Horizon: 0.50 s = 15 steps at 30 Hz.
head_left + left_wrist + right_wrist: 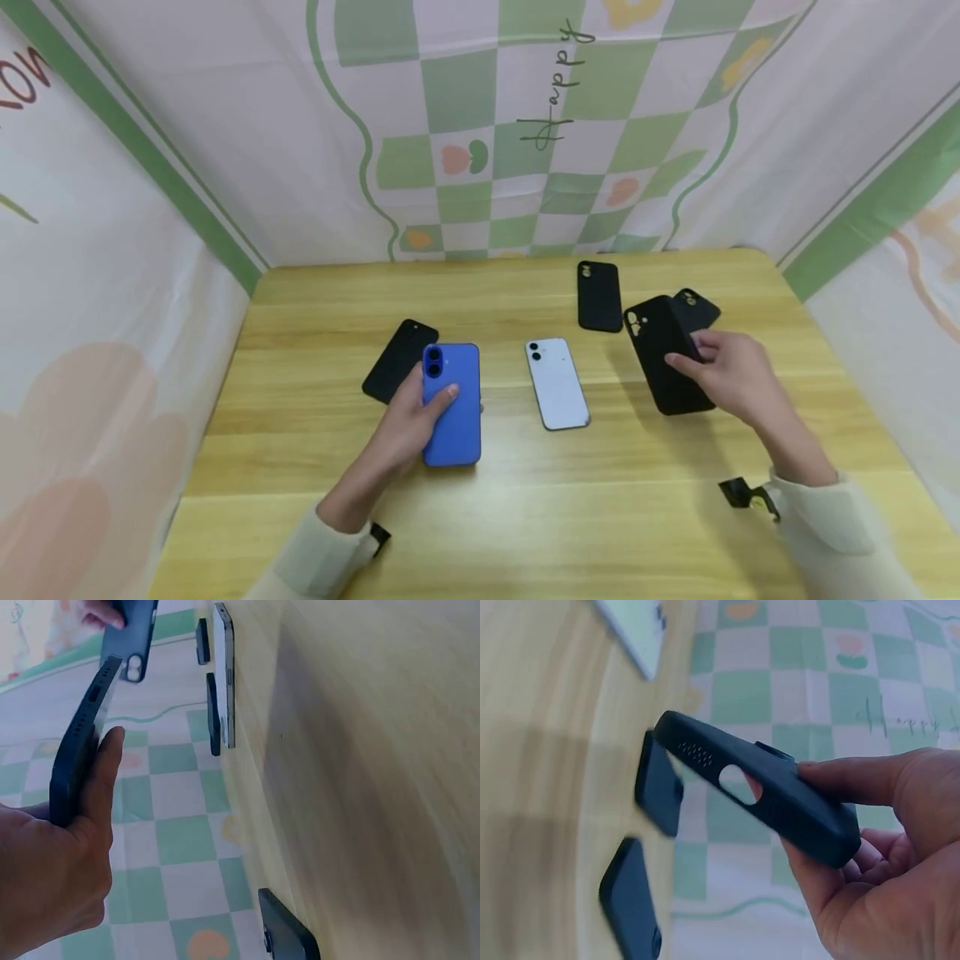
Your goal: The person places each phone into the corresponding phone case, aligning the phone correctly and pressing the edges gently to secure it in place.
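A blue phone (459, 425) is gripped in my left hand (405, 421), thumb across its back, camera end up. In the left wrist view its bottom edge with the port (94, 694) faces the camera. My right hand (731, 375) pinches a black phone case (660, 367) by its right side, raised over the table. The right wrist view shows the case's end with its oval cutout and small holes (697, 754). Between the hands a white phone (558, 383) lies back up on the table.
A black phone or case (397, 358) lies partly behind the left hand. One black case (599, 296) rests near the table's back edge, another (696, 308) partly behind the held case. The wooden table (525, 517) meets a patterned curtain (517, 192).
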Each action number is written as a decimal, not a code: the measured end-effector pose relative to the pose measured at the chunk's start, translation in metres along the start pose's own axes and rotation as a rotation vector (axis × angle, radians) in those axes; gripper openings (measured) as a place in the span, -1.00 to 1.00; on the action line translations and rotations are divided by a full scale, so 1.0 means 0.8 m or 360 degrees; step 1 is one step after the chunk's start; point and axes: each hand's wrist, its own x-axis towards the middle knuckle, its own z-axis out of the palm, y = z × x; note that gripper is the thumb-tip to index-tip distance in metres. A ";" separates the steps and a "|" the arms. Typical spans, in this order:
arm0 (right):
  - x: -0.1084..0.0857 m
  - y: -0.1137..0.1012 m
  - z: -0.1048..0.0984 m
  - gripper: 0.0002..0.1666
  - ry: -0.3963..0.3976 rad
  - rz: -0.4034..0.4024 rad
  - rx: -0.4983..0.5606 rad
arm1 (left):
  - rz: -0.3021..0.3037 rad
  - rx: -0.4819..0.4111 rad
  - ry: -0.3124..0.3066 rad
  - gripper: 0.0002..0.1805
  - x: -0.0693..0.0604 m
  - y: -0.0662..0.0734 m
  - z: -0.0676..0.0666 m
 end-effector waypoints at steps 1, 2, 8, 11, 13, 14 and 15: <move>0.001 -0.006 0.001 -0.62 -0.0006 0.0014 0.0042 | -0.0008 -0.0066 -0.0029 -0.30 0.001 0.000 0.000; 0.001 -0.011 0.002 -0.61 -0.0011 0.0017 0.0087 | -0.0017 -0.0141 -0.0064 -0.31 0.002 -0.001 0.000; 0.003 -0.046 0.007 -0.50 -0.0022 -0.0011 0.0383 | -0.0092 -0.0529 -0.0233 -0.32 0.010 -0.004 0.000; 0.006 -0.064 0.012 -0.60 -0.0066 -0.0007 0.0547 | -0.0117 -0.0609 -0.0281 -0.32 0.012 -0.004 0.002; 0.008 -0.075 0.015 -0.65 -0.0092 0.0004 0.0647 | -0.0141 -0.0644 -0.0321 -0.34 0.012 -0.003 0.003; 0.009 -0.080 0.018 -0.66 -0.0102 0.0003 0.0696 | -0.0155 -0.0662 -0.0342 -0.36 0.013 -0.003 0.004; 0.010 -0.085 0.021 -0.67 -0.0107 -0.0004 0.0736 | -0.0167 -0.0677 -0.0362 -0.37 0.013 -0.002 0.005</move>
